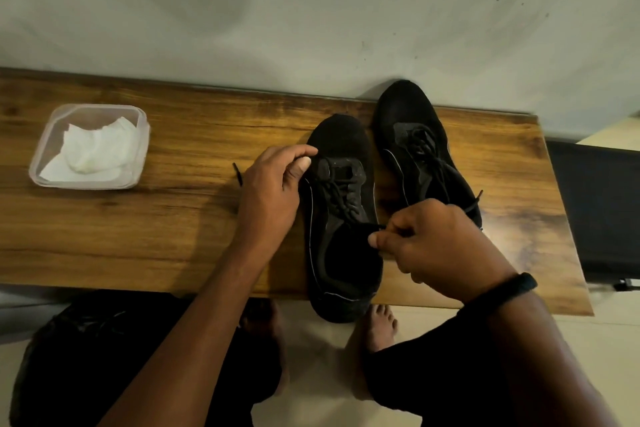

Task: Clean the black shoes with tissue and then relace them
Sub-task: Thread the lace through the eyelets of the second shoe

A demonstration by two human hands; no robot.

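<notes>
- A wooden table (173,218) stands against a pale, scuffed wall. On it lies the near shoe (341,139), black, with its toe toward the wall and its heel hanging over the table's front edge toward the person.
- The far shoe (405,114) lies just right of the near shoe, parallel to it and set further toward the wall. Its lacing looks already crossed.
- Well to the left of the near shoe, a clear plastic container (38,166) holds crumpled white tissue (97,152).
- The left hand (273,191) sits at the near shoe's left flank, level with the toe-end eyelets. Its fingers are curled and the thumb is pressed to the forefinger, apparently nipping the lace (375,227), though the contact itself is dark. One lace tip pokes out on the table beyond this hand.
- The right hand (440,246), with a dark band at the wrist, hovers over the near shoe's right flank beside the opening. Thumb and forefinger pinch the other lace end and the remaining fingers are tucked in.
- From that pinch the lace runs left and slightly toward the toe, into the uppermost crossings.
- The shoe's long axis runs away from the person, so the remaining eyelets likely lie toe-ward and left of the right fingertips. The right hand is the nearer one for threading them.
</notes>
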